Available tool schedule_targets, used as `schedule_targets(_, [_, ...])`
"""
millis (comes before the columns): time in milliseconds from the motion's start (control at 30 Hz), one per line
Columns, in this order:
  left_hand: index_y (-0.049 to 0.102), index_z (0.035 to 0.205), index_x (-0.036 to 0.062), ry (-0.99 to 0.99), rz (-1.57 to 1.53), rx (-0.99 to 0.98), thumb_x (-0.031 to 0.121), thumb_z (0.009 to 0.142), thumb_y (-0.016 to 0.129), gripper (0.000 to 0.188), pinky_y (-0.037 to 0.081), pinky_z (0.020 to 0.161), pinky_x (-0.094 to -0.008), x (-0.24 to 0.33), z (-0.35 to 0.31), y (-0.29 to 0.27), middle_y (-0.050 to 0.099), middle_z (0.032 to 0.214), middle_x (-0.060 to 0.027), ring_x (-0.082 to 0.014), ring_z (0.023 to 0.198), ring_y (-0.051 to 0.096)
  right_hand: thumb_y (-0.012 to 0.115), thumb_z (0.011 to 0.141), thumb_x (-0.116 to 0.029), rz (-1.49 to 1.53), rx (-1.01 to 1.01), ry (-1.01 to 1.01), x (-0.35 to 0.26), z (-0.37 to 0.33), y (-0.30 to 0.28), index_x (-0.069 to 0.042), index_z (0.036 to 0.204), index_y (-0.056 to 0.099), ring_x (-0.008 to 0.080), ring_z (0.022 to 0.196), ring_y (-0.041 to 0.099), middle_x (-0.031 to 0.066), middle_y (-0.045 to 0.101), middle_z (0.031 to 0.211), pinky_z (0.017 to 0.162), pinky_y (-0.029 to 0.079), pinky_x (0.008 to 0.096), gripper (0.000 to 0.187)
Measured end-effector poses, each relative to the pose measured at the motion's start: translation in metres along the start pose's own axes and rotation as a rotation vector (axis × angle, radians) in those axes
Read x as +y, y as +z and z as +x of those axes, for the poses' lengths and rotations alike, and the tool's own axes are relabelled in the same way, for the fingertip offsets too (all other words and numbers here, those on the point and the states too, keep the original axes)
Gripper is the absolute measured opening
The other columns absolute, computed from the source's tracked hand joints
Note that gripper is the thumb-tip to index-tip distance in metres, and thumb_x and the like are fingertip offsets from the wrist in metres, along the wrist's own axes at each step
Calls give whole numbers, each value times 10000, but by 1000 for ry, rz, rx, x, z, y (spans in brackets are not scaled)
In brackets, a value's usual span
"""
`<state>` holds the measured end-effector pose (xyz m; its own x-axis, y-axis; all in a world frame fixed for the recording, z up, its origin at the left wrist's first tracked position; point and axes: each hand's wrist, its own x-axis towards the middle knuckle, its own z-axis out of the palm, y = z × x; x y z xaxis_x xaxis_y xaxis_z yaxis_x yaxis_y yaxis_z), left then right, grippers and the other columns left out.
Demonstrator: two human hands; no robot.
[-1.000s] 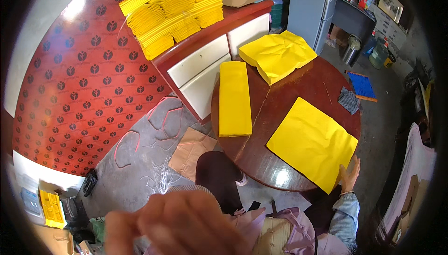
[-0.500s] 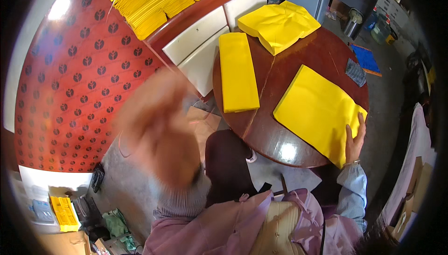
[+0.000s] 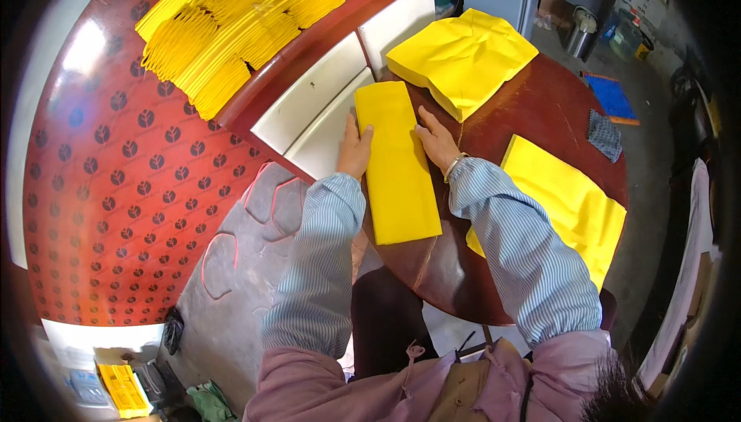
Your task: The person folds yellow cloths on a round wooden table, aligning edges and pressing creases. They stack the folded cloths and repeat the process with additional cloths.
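A long, folded yellow bundle of cloth-like sheets [image 3: 401,183] lies lengthwise on the round brown table [image 3: 478,287]. My left hand [image 3: 355,148] grips its left edge, the thumb resting on top and the fingers down the side. Across from it, my right hand [image 3: 438,140] holds the right edge near the far end. The undersides of both hands' fingers are hidden. To the right lies a wide yellow sheet piece [image 3: 567,202], partly covered by my right sleeve. A creased yellow piece [image 3: 463,59] rests at the table's far side.
Stacked yellow folded pieces [image 3: 239,21] sit on a red-topped cabinet at the far left. White drawers [image 3: 316,121] border the round table. Pink cord loops [image 3: 220,268] lie over the grey floor. A grey cloth [image 3: 604,135] is at the table's right edge.
My left hand has come from a blurred sweep at the left to the bundle. My right hand has left the wide sheet and now holds the bundle, which sits lower in view.
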<state>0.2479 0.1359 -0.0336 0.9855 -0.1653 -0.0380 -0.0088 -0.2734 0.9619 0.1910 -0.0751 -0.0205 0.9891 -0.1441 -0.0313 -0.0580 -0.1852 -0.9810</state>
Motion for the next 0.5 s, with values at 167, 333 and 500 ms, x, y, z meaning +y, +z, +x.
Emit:
schedule_targets(167, [195, 1695, -6, 134, 8, -63, 278, 1128, 484, 697, 216, 1311, -378, -3, 2, 2, 240, 1760, -233, -359, 1632, 245, 528, 1086, -187, -105, -17, -98, 17, 12, 0, -90, 1653, 409, 281, 1566, 397, 128, 428, 1703, 1277, 286, 355, 588])
schedule_targets(333, [262, 1676, -13, 178, 215, -42, 280, 1132, 472, 653, 211, 1316, -406, -10, 1, 1, 247, 1751, -249, -373, 1633, 235, 560, 1047, -203, -183, 72, -260, 20, 11, 10, -84, 1580, 499, 416, 1449, 503, 202, 531, 1601, 1226, 373, 445, 549])
schedule_targets(500, [327, 1651, -18, 229, 316, -46, 248, 1115, 501, 624, 216, 1316, -431, -8, 0, -4, 238, 1739, -285, -402, 1630, 222, 566, 1049, -193, -161, 121, -237, 11, 9, 10, -86, 1583, 497, 410, 1382, 574, 216, 580, 1550, 1191, 421, 444, 549])
